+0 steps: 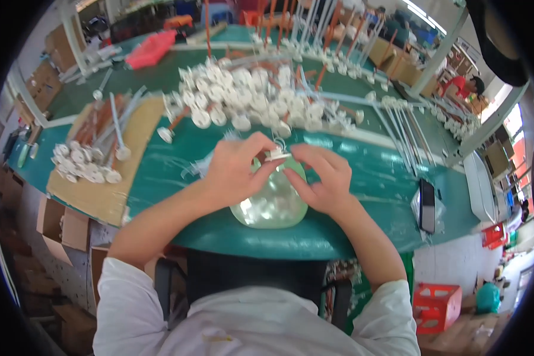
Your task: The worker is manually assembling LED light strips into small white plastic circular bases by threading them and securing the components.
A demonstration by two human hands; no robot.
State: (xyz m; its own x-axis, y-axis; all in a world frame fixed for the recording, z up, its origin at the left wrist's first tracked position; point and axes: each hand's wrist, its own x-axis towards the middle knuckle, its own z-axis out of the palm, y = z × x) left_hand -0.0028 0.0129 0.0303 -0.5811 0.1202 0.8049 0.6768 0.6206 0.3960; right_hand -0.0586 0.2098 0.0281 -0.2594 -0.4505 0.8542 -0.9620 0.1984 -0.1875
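Note:
In front of my chest, over the table, my left hand [236, 167] pinches a small white disc-shaped piece [276, 155] with a thin loop on top. My right hand [325, 177] closes in from the other side, its curled index finger and thumb at the piece's right edge. Just below both hands is a shiny, pale green, see-through rounded object [270, 207]; whether it is a balloon or a bowl, I cannot tell. Beyond my hands, a large heap of white round-headed pieces [237, 95] lies on the table. Thin clear plastic [203, 166] shows beside my left hand.
A cardboard sheet [92, 193] at the left bears more white-headed sticks [83, 163]. Grey rods [404, 133] lie at the right, near a black phone-like object [426, 204]. Upright sticks [314, 26] stand at the back. A red crate [436, 305] is on the floor.

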